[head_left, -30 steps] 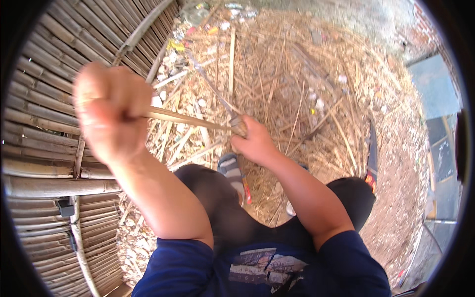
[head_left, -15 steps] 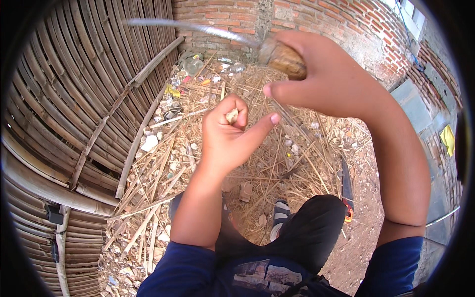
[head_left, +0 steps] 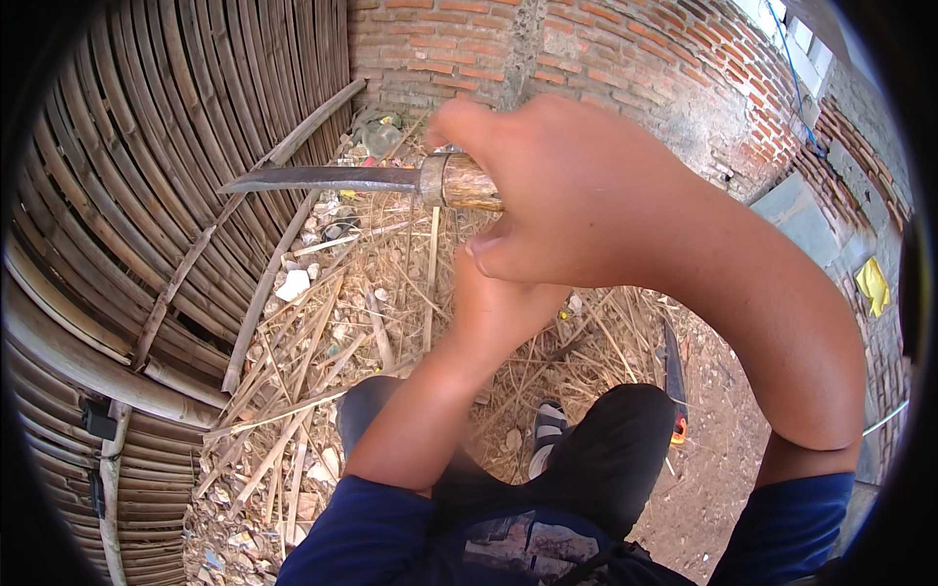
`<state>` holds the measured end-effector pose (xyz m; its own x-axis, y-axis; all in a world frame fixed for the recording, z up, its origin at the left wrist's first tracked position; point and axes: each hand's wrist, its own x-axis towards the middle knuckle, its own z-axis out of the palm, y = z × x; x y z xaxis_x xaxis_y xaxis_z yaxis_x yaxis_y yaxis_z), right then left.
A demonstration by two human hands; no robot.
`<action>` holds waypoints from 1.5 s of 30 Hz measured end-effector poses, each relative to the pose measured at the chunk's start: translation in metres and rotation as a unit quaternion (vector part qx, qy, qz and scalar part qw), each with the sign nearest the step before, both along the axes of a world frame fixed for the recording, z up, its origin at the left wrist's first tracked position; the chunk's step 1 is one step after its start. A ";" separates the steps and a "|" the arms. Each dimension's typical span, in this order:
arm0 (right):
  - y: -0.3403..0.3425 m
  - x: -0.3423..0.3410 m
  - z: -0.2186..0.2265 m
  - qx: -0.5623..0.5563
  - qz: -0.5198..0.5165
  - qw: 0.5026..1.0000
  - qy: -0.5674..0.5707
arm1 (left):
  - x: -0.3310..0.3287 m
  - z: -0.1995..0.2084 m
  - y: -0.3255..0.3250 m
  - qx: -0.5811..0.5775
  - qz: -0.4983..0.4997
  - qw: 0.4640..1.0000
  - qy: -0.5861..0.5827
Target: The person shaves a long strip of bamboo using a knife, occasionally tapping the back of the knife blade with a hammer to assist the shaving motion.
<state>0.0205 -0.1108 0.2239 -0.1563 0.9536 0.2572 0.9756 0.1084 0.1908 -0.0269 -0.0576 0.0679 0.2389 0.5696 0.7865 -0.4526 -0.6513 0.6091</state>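
Note:
My right hand (head_left: 567, 186) is closed around the wooden handle (head_left: 467, 186) of a knife. Its long, narrow metal blade (head_left: 327, 179) points left, roughly level, with a collar where it meets the grip. Close below and partly behind the right hand is my left hand (head_left: 493, 303). Only its wrist and the back near the thumb show. The right hand covers the left fingers, so whatever they hold is hidden.
A bamboo slat wall (head_left: 127, 186) stands on the left, a brick wall (head_left: 440, 49) ahead. Dry straw and bamboo strips (head_left: 293, 410) litter the ground. By my right knee lies a saw-like blade with an orange handle (head_left: 679, 430). A yellow wrapper (head_left: 872, 285) is at right.
The knife and my right hand have come nearer and lower, and the blade has swung level. My left fist, which showed a small pale piece, has moved right, behind the right hand.

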 end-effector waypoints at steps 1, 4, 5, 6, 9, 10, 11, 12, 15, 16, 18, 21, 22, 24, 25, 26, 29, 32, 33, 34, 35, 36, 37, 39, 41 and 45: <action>0.002 -0.002 -0.001 0.005 0.009 1.000 -0.011 | 0.000 -0.001 0.001 0.004 0.003 1.000 -0.004; 0.005 -0.008 -0.001 -0.019 -0.009 0.999 -0.028 | 0.003 -0.007 0.003 0.003 0.005 1.000 -0.009; 0.005 -0.010 0.000 -0.032 -0.019 0.999 -0.032 | 0.001 -0.005 0.003 -0.001 0.007 1.000 -0.006; 0.005 -0.011 0.000 -0.032 -0.017 0.999 -0.029 | 0.000 -0.004 0.003 -0.004 0.009 1.000 -0.004; 0.006 -0.012 -0.003 -0.032 -0.008 0.999 -0.023 | -0.002 -0.008 0.005 -0.001 0.036 0.999 0.018; 0.006 -0.011 -0.005 -0.032 -0.002 0.999 -0.022 | -0.002 -0.009 0.005 0.001 0.042 0.999 0.019; 0.006 -0.012 -0.005 -0.031 0.004 0.999 -0.021 | -0.003 -0.009 0.005 0.008 0.042 0.999 0.011; 0.006 -0.013 -0.005 -0.037 0.002 0.999 -0.016 | -0.004 -0.009 0.005 0.007 0.042 0.999 0.009; 0.006 -0.015 -0.008 -0.053 -0.009 0.999 -0.006 | -0.004 -0.012 0.003 0.000 0.041 0.999 0.012; 0.005 -0.014 -0.009 -0.054 -0.015 0.998 -0.007 | -0.003 -0.013 0.002 0.001 0.042 0.999 0.014; 0.006 -0.013 -0.009 -0.047 -0.012 0.999 -0.011 | -0.002 -0.009 0.004 0.025 0.060 0.998 0.015; 0.007 -0.010 -0.010 -0.031 0.004 0.999 -0.013 | -0.001 -0.009 0.005 0.026 0.062 0.997 0.033; 0.006 -0.011 -0.011 -0.029 0.011 0.999 -0.010 | 0.001 -0.017 0.008 -0.004 -0.001 1.000 0.017; 0.004 -0.015 -0.012 -0.050 0.008 0.999 -0.001 | 0.004 -0.027 0.008 -0.070 -0.087 0.994 -0.001; 0.004 -0.017 -0.011 -0.072 0.001 0.997 0.005 | 0.004 -0.030 0.006 -0.105 -0.106 0.989 -0.002; 0.003 -0.015 -0.012 -0.096 -0.009 0.995 0.012 | 0.000 -0.014 -0.009 -0.146 -0.082 0.986 0.016; 0.003 -0.014 -0.012 -0.094 -0.019 0.995 0.016 | -0.013 0.009 -0.007 -0.243 -0.142 0.959 0.029; 0.006 -0.009 -0.015 -0.046 0.016 0.999 0.008 | -0.007 -0.001 0.000 -0.094 -0.043 0.994 0.033; 0.007 -0.008 -0.014 -0.050 0.013 0.999 0.012 | -0.004 -0.006 0.001 -0.003 0.028 0.999 0.035; 0.007 -0.007 -0.012 -0.053 0.009 0.998 0.016 | -0.002 -0.009 0.002 0.008 0.035 0.999 0.035; 0.007 -0.006 -0.011 -0.059 0.007 0.998 0.023 | -0.001 -0.009 0.003 0.018 0.041 0.998 0.035; 0.007 -0.005 -0.011 -0.064 0.006 0.997 0.030 | -0.001 -0.008 0.003 0.028 0.048 0.998 0.036; 0.007 -0.003 -0.011 -0.071 0.006 0.997 0.038 | -0.001 -0.009 0.002 0.013 0.036 0.999 0.030; 0.007 -0.001 -0.012 -0.074 0.015 0.996 0.049 | -0.002 -0.011 0.000 -0.003 0.019 1.000 0.023; 0.007 0.002 -0.014 -0.068 0.029 0.996 0.055 | -0.001 -0.013 0.002 0.004 0.006 1.000 0.022; 0.010 0.010 -0.012 -0.081 0.034 0.992 0.086 | 0.003 -0.003 0.001 0.059 0.056 0.996 0.034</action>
